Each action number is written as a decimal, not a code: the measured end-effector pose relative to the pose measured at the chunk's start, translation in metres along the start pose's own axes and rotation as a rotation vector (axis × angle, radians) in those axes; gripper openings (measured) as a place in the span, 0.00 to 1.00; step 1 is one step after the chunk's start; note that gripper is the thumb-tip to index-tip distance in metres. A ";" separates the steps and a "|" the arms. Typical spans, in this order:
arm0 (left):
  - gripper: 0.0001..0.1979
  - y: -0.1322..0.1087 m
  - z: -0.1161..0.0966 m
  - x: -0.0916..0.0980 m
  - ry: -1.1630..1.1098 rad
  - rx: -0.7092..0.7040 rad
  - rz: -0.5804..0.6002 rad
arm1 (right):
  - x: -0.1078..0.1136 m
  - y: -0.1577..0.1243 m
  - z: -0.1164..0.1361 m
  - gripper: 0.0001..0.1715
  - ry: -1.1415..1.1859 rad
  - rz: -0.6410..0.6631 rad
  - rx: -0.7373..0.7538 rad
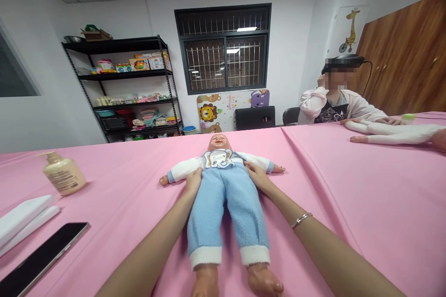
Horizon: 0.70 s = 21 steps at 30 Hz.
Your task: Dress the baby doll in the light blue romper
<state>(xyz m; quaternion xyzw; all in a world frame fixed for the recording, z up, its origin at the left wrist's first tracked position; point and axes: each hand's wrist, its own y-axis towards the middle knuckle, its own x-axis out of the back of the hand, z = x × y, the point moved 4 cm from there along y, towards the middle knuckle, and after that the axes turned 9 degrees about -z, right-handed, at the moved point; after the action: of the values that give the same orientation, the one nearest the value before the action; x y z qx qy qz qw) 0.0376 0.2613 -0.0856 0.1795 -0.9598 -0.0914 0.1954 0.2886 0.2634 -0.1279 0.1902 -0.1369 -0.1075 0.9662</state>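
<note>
A baby doll (225, 204) lies on its back on a pink-covered table (348, 204), its head pointing away from me. It wears a white top with an elephant bib and blue fleece trousers with white cuffs. My left hand (193, 182) rests on the doll's waist just below its right arm. My right hand (256, 175) lies on the opposite side of the waist, with a silver bracelet on that wrist. Neither hand visibly grips the doll.
On the table's left stand a beige pump bottle (64, 174), white folded cloth (24, 220) and a black smartphone (43, 260). At the far side, a person in a pink cardigan (334, 106) sits behind the table. A long white-clad limb (393, 133) lies at the right.
</note>
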 end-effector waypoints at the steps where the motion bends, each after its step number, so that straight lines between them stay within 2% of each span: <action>1: 0.11 -0.001 -0.002 0.001 0.002 -0.001 -0.010 | 0.000 0.000 -0.002 0.26 -0.009 -0.007 -0.009; 8: 0.11 -0.004 -0.014 0.020 0.096 -0.161 -0.183 | 0.000 0.000 0.003 0.22 -0.141 -0.046 0.068; 11: 0.08 -0.008 -0.022 0.024 0.163 -0.312 -0.236 | -0.002 -0.003 0.007 0.22 -0.254 -0.080 0.049; 14: 0.03 -0.019 -0.044 0.025 0.092 -0.506 -0.282 | -0.004 -0.007 0.011 0.26 -0.312 -0.134 -0.005; 15: 0.03 -0.023 -0.054 0.024 0.060 -0.553 -0.263 | -0.006 -0.008 0.012 0.27 -0.315 -0.140 -0.020; 17: 0.04 -0.033 -0.075 0.013 0.026 -0.627 -0.144 | -0.008 -0.010 0.013 0.29 -0.314 -0.143 -0.047; 21: 0.08 -0.051 -0.108 -0.033 0.144 -0.854 0.246 | -0.009 -0.009 0.013 0.27 -0.330 -0.133 -0.022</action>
<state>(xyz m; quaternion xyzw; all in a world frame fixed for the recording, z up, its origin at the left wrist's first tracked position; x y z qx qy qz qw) 0.1257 0.2151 -0.0116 -0.0267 -0.8343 -0.4427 0.3275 0.2744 0.2534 -0.1220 0.1680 -0.2797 -0.2023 0.9234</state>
